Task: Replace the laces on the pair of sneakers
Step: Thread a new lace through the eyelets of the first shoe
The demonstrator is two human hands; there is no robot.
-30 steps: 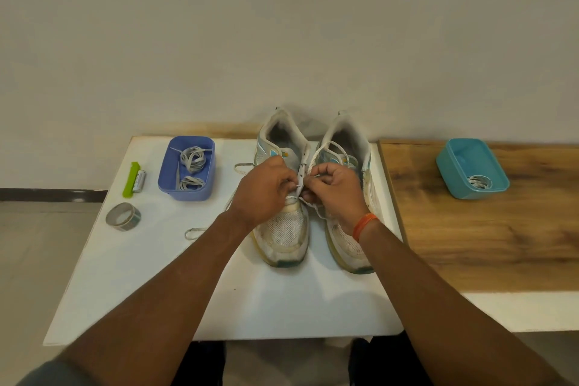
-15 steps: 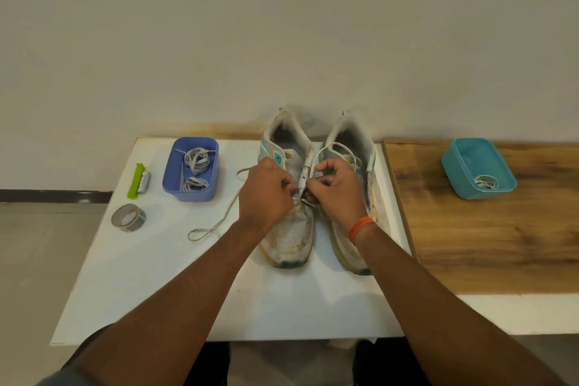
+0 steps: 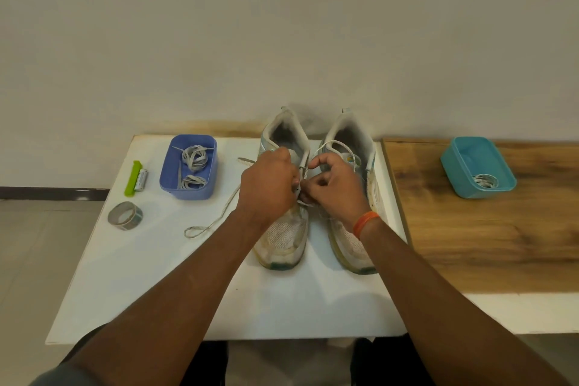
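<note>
My left hand [image 3: 266, 185] and right hand [image 3: 336, 188] pinch the lace [image 3: 219, 216] over the left sneaker [image 3: 282, 235] at mid-desk, apparently at an eyelet. Next: pull it clear.

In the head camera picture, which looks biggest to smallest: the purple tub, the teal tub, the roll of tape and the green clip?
1. purple tub and teal tub: about alike, so I won't rank them.
2. green clip and roll of tape: also close; the clip longer, the roll wider.
</note>
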